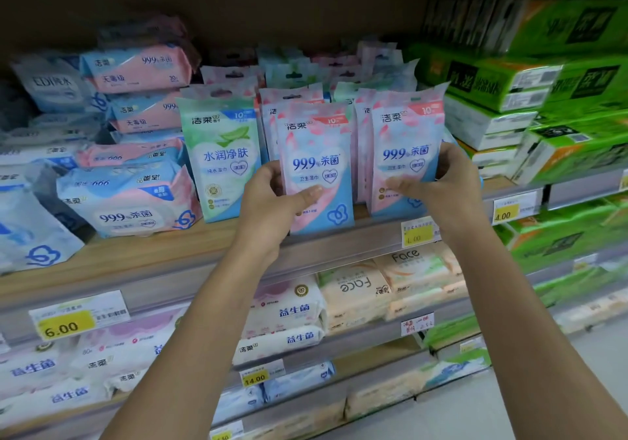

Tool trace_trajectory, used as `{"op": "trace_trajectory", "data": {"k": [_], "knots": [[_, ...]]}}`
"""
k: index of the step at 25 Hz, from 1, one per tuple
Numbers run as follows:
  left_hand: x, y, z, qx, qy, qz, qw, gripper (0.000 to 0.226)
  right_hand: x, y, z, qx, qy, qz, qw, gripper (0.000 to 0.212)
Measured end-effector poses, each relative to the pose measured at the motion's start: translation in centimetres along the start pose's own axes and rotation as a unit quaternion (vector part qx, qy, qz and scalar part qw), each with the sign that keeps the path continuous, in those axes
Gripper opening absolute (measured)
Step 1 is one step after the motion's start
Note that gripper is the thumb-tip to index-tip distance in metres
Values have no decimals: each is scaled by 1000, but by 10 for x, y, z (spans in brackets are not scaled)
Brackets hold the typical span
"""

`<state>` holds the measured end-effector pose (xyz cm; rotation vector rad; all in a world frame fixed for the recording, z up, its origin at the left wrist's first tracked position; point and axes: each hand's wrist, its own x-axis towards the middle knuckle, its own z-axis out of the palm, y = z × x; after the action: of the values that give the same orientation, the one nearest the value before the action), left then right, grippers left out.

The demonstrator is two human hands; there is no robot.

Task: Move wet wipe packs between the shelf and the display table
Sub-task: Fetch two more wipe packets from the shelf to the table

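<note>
Upright pink-and-blue wet wipe packs stand in rows on the wooden shelf (142, 252). My left hand (272, 201) grips the front middle pack (316, 154), thumb across its face, its bottom edge hanging just in front of the shelf lip. My right hand (441, 184) holds the front right pack (404, 140), thumb on its front and fingers behind its right edge. A green aloe pack (221, 161) stands to the left of both.
Larger pink-and-blue wipe bags (132, 198) are stacked at left. Green tissue boxes (530, 99) fill the right side. Lower shelves hold cream and white tissue packs (356, 290). Yellow price tags (64, 324) line the shelf rails.
</note>
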<state>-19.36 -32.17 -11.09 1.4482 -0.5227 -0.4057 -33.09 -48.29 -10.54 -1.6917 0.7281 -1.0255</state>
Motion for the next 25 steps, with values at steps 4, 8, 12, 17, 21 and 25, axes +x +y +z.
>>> {"op": "trace_trajectory", "data": {"k": [4, 8, 12, 17, 21, 25], "knots": [[-2, 6, -11, -39, 19, 9, 999, 37, -5, -3, -3, 129, -7, 17, 991, 44], [-7, 15, -23, -51, 10, 42, 998, 38, -13, -24, -2, 223, -8, 13, 975, 44], [-29, 24, -50, -72, 7, 51, 996, 37, -34, -34, 13, 237, -67, 31, 969, 54], [-73, 18, -87, -66, 48, 42, 996, 34, -64, -22, 41, 231, -164, 72, 956, 59], [-119, 7, -95, -46, 122, 38, 991, 32, -84, -15, 57, 217, -263, 97, 935, 41], [-191, -14, -101, -61, 234, 24, 970, 35, -120, -10, 70, 215, -395, 91, 889, 39]]}}
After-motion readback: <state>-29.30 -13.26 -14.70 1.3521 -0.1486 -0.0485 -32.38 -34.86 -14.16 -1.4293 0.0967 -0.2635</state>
